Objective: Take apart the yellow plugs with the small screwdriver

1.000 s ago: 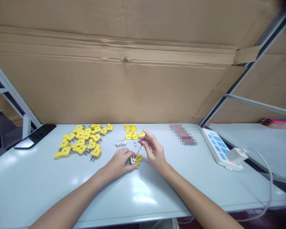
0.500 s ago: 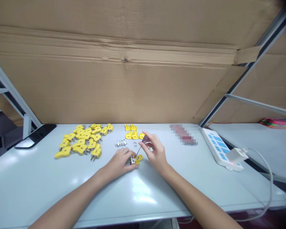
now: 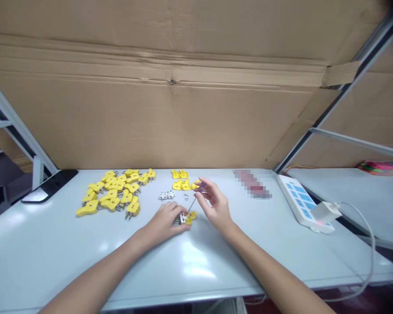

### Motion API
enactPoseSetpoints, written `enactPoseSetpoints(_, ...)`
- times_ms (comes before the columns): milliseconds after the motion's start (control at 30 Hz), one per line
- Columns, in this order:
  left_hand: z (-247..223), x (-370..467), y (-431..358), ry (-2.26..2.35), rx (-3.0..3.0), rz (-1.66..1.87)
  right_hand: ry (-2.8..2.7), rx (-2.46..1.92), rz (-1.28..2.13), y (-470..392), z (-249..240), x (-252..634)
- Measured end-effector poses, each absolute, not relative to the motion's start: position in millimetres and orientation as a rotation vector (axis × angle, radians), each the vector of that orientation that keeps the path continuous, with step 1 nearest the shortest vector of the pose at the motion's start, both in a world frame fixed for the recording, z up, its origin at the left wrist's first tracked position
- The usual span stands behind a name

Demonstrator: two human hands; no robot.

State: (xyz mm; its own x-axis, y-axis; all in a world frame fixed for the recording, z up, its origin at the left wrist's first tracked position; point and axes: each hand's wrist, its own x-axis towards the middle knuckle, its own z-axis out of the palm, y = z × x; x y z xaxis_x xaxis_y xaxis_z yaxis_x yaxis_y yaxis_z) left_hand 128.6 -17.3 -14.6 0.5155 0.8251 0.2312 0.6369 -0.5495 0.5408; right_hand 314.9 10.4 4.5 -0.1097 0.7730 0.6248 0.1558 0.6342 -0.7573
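Clamping plug between thumb and fingers of left hand, over desk. Pinching screwdriver in right hand, slanted down to plug. Near screws, white inserts, yellow shells.

The power strip is bearing blue panels, but no legible lettering, brand or number is showing on them. The dark phone-like device and the yellow plugs are presenting no readable marking, and the item at the table's far right-hand side is appearing pixelated, its surface yielding no text.
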Motion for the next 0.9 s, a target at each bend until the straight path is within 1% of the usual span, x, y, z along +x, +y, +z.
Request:
enactPoseSetpoints(200,-12,129,-17,1.199,2.38,0.654,-1.668,-0.816,0.501,11,2,314)
enactPoseSetpoints(633,-11,127,-18,1.198,2.39,0.625,-1.527,-0.845,0.722,15,4,316)
enactPoseSetpoints(767,-7,128,-19,1.212,2.382,0.606,-1.466,-0.866,0.733,19,10,321)
enactPoseSetpoints(900,-7,128,-19,1.224,2.382,0.589,-1.402,-1.015,0.669,30,20,336)
